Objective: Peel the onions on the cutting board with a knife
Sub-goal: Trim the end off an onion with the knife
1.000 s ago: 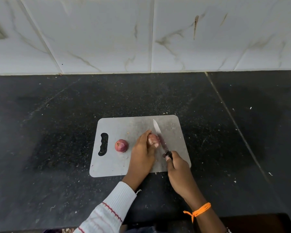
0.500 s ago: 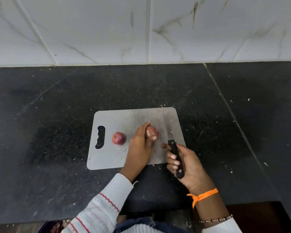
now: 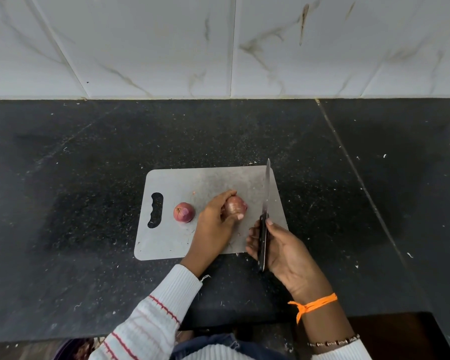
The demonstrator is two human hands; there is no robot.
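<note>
A grey cutting board (image 3: 172,237) with a handle slot at its left lies on the black counter. My left hand (image 3: 216,224) grips a red onion (image 3: 235,207) on the board, fingers over its top and thumb at its near side. A second red onion (image 3: 183,212) sits alone to the left, near the slot. My right hand (image 3: 283,249) holds a knife (image 3: 265,211) by its black handle, just right of the held onion. The blade points away from me along the board's right edge, apart from the onion.
The black speckled counter (image 3: 89,190) stretches wide on both sides of the board, with small white crumbs on it. A white marbled tile wall (image 3: 218,48) rises at the back. The counter's front edge runs close to my body.
The knife left the onion a second ago, and my right hand drew back and turned it. Now the blade points forward again, beside the onion. My left hand has kept its hold.
</note>
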